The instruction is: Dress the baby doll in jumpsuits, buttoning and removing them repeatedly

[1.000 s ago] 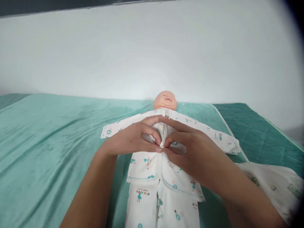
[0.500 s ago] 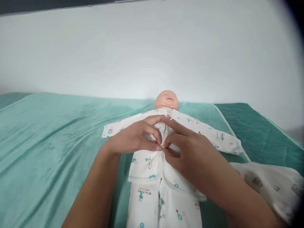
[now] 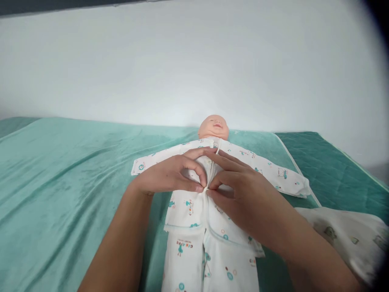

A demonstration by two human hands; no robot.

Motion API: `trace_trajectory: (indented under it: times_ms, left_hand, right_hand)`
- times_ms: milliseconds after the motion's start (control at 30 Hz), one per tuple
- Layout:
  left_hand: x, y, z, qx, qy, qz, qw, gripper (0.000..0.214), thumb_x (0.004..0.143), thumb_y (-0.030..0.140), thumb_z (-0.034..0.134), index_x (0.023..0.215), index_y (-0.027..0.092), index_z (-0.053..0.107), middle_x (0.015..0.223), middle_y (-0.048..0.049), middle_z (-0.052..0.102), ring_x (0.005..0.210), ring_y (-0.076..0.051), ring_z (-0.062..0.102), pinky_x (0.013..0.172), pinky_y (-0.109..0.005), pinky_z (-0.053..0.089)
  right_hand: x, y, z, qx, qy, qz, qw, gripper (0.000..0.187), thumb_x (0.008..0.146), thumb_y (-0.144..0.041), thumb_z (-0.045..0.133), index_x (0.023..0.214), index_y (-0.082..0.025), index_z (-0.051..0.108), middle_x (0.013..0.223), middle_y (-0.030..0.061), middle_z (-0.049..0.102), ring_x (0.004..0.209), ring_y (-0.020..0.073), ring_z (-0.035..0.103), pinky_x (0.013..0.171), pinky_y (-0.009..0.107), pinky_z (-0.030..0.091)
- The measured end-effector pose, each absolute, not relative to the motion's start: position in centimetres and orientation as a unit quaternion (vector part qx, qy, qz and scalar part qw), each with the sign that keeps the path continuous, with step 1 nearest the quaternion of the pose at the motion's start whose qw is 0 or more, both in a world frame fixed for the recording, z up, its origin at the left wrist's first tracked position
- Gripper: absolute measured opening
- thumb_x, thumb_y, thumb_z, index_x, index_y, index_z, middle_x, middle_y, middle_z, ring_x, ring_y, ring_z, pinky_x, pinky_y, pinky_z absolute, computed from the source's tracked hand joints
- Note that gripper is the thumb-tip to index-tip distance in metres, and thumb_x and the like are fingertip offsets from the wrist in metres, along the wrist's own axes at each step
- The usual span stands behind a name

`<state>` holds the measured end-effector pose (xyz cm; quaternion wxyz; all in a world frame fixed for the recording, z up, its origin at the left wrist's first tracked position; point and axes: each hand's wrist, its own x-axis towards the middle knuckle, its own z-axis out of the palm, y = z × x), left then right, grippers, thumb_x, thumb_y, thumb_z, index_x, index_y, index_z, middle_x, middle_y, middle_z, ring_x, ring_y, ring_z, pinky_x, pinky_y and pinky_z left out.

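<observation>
A baby doll [image 3: 213, 126] lies on its back, dressed in a white printed baby shirt [image 3: 186, 209] and matching trousers [image 3: 185, 259]. Both sleeves are spread out to the sides. Over the chest, my left hand [image 3: 173, 174] pinches one front edge of the shirt between thumb and index finger. Opposite it, my right hand [image 3: 237, 182] pinches the other front edge, and the fingertips of both hands nearly meet at the middle opening. A button [image 3: 209, 161] shows on the fabric just above the pinch. Whatever fastening lies between the fingertips is mostly hidden.
A light green blanket [image 3: 67, 182] with folds covers the surface under the doll. Darker green quilted cloth [image 3: 328, 170] lies to the right. Near my right forearm is a crumpled white printed cloth [image 3: 349, 231]. A pale wall [image 3: 152, 61] rises behind the doll's head.
The fingertips have shifted slightly at the shirt's opening, and the yellowish spot between them no longer shows. The shirt edges are drawn together in a raised fold. The doll stays put.
</observation>
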<state>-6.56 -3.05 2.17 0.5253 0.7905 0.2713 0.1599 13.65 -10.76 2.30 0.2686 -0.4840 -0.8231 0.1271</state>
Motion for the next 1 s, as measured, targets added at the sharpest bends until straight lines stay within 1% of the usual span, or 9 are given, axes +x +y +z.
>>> trace_trajectory:
  times_ms: [100, 233, 400, 467, 600, 667, 767, 867, 1000]
  left_hand:
    - [-6.5, -3.1, 2.2, 0.798, 0.278, 0.155, 0.512, 0.011, 0.075, 0.031, 0.074, 0.084, 0.024, 0.074, 0.161, 0.0035, 0.027, 0.151, -0.03, 0.018, 0.084, -0.029, 0.054]
    - [-6.3, -3.2, 2.3, 0.807, 0.287, 0.151, 0.493, 0.011, 0.076, 0.032, 0.074, 0.083, 0.024, 0.073, 0.161, 0.0048, 0.026, 0.15, -0.029, 0.021, 0.086, -0.027, 0.054]
    - [-6.1, -3.4, 2.3, 0.821, 0.305, 0.15, 0.459, 0.013, 0.076, 0.035, 0.073, 0.08, 0.024, 0.071, 0.161, 0.0065, 0.026, 0.15, -0.03, 0.019, 0.104, -0.034, 0.046]
    - [-6.0, -3.4, 2.2, 0.826, 0.308, 0.153, 0.446, 0.012, 0.077, 0.035, 0.072, 0.08, 0.024, 0.071, 0.161, 0.0072, 0.026, 0.151, -0.03, 0.018, 0.108, -0.037, 0.043]
    - [-5.8, -3.4, 2.0, 0.825, 0.302, 0.163, 0.449, 0.01, 0.076, 0.034, 0.072, 0.081, 0.025, 0.073, 0.161, 0.0082, 0.026, 0.152, -0.029, 0.015, 0.105, -0.036, 0.046]
    - [-5.8, -3.3, 2.0, 0.821, 0.304, 0.169, 0.452, 0.011, 0.076, 0.035, 0.072, 0.082, 0.026, 0.075, 0.161, 0.0086, 0.027, 0.152, -0.03, 0.016, 0.104, -0.035, 0.046]
    - [-6.2, -3.2, 2.1, 0.81, 0.307, 0.178, 0.467, 0.012, 0.075, 0.037, 0.075, 0.08, 0.026, 0.076, 0.159, 0.0065, 0.032, 0.15, -0.032, 0.022, 0.102, -0.037, 0.047]
    - [-6.9, -2.8, 1.7, 0.765, 0.313, 0.23, 0.513, 0.012, 0.075, 0.034, 0.075, 0.074, 0.022, 0.073, 0.154, -0.0005, 0.043, 0.143, -0.034, 0.035, 0.102, -0.041, 0.047]
    - [-7.7, -1.8, 0.1, 0.621, 0.33, 0.429, 0.567, 0.014, 0.081, 0.033, 0.069, 0.077, 0.019, 0.068, 0.145, -0.0071, 0.053, 0.132, -0.031, 0.051, 0.106, -0.047, 0.044]
  right_hand:
    - [13.7, -10.6, 2.3, -0.477, -0.826, 0.135, 0.269, 0.028, 0.088, -0.012, 0.05, 0.066, -0.025, 0.063, 0.112, 0.0006, 0.067, 0.135, 0.0215, 0.047, 0.114, 0.041, 0.041]
    - [14.0, -10.6, 2.4, -0.464, -0.835, 0.134, 0.264, 0.031, 0.089, -0.011, 0.049, 0.066, -0.025, 0.063, 0.112, 0.001, 0.068, 0.136, 0.023, 0.046, 0.109, 0.04, 0.046]
    - [14.2, -10.6, 2.5, -0.454, -0.842, 0.139, 0.258, 0.03, 0.091, -0.012, 0.048, 0.073, -0.025, 0.068, 0.123, 0.0003, 0.066, 0.137, 0.0233, 0.046, 0.104, 0.04, 0.049]
    - [14.0, -10.5, 2.2, -0.467, -0.833, 0.141, 0.262, 0.024, 0.092, -0.019, 0.053, 0.075, -0.024, 0.069, 0.132, 0.0005, 0.062, 0.138, 0.0252, 0.044, 0.108, 0.044, 0.046]
    - [13.4, -10.3, 1.3, -0.512, -0.8, 0.148, 0.274, 0.01, 0.084, -0.028, 0.067, 0.075, -0.025, 0.07, 0.151, -0.0013, 0.046, 0.145, 0.0314, 0.032, 0.11, 0.053, 0.04]
    - [13.3, -10.3, 1.1, -0.512, -0.798, 0.155, 0.28, 0.011, 0.082, -0.023, 0.066, 0.071, -0.025, 0.068, 0.15, -0.003, 0.046, 0.145, 0.0298, 0.032, 0.111, 0.051, 0.04]
    - [13.6, -10.2, 1.6, -0.491, -0.801, 0.175, 0.296, 0.015, 0.081, -0.016, 0.061, 0.069, -0.024, 0.065, 0.144, -0.0039, 0.053, 0.14, 0.0251, 0.041, 0.11, 0.044, 0.041]
    - [14.6, -9.8, 1.8, -0.514, -0.74, 0.242, 0.36, 0.011, 0.082, -0.02, 0.061, 0.071, -0.023, 0.063, 0.14, -0.0018, 0.057, 0.125, 0.0245, 0.056, 0.101, 0.041, 0.048]
    - [16.7, -8.0, 0.3, -0.561, -0.532, 0.261, 0.578, 0.012, 0.086, -0.033, 0.059, 0.082, -0.022, 0.06, 0.133, 0.0041, 0.061, 0.114, 0.0246, 0.063, 0.092, 0.04, 0.05]
